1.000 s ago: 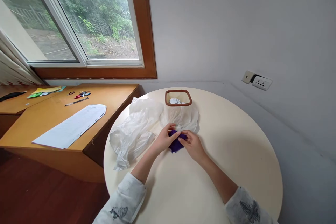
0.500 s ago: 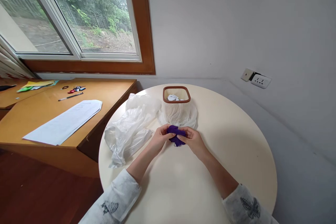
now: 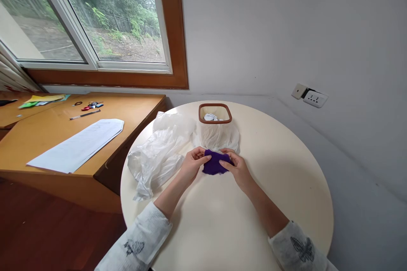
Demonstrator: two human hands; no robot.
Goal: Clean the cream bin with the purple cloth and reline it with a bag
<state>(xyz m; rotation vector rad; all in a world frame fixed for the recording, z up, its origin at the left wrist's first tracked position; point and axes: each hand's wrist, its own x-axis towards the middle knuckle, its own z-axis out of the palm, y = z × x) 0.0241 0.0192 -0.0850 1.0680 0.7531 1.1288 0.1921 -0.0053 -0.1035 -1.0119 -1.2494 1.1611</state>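
A small purple piece of cloth with frayed edges is stretched between my two hands, over the middle of the round table. My left hand pinches its upper left side between thumb and fingers. At its right side my right hand has the same kind of pinch. Just beyond the cloth stands a small bin with a brown rim and a white plastic liner around it. Crumpled white paper lies inside the bin. Left of my hands a crumpled translucent plastic bag rests on the table.
The round cream table stands against the wall. A wooden desk to the left bears white paper sheets, a pen, keys and coloured papers. A socket is on the wall.
The purple cloth was bunched up between my fingers and is now spread flatter and wider. My right hand has shifted slightly to the right.
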